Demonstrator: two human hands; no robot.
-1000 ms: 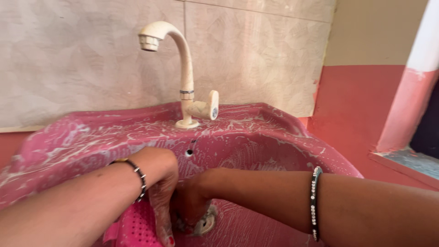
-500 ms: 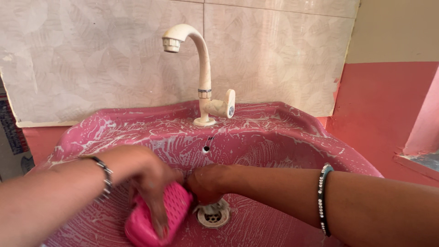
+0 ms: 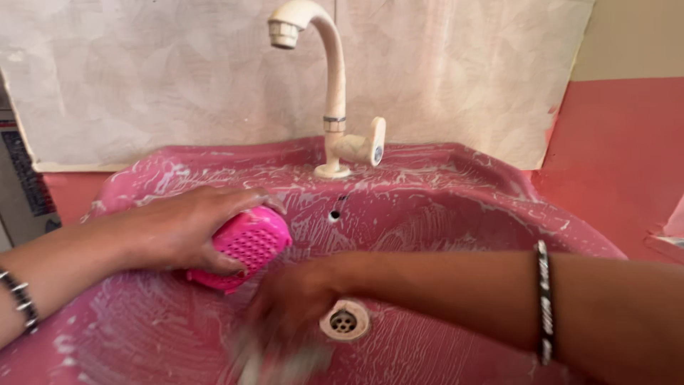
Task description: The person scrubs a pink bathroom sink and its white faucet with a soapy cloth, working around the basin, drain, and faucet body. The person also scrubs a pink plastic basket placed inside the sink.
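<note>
My left hand [image 3: 178, 228] grips a bright pink perforated plastic piece [image 3: 249, 246] and holds it against the left inner wall of a pink wash basin [image 3: 463, 178] streaked with white suds. My right hand [image 3: 285, 303] reaches across low in the bowl, just left of the round drain [image 3: 343, 321]. It is blurred by motion, with a pale smear below its fingers, so I cannot tell what it holds. Dark bangles sit on both wrists.
A cream gooseneck tap [image 3: 331, 78] with a side lever [image 3: 372, 146] stands at the basin's back rim, above a small overflow hole [image 3: 333, 214]. Pale tiles cover the wall behind; a red-painted wall [image 3: 620, 142] is at the right.
My left hand has lifted the pink piece from the basin floor up onto the left wall. My right hand has slid from the drain to its left. The view has shifted left.
</note>
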